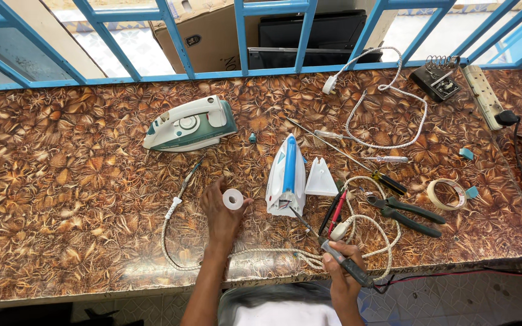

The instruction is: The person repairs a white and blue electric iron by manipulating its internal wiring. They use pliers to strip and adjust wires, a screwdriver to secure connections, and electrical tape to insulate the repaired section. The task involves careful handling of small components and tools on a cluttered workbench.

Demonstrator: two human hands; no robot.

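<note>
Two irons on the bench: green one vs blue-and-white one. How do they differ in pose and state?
The green iron lies lengthwise across the bench, untouched; the blue-and-white iron points away from the person, its rear end at the soldering iron tip held by the right hand. The green iron looks closed up; the blue-and-white iron has a white cover piece lying beside it. Both are white-bodied steam-type irons on the patterned bench.
</note>
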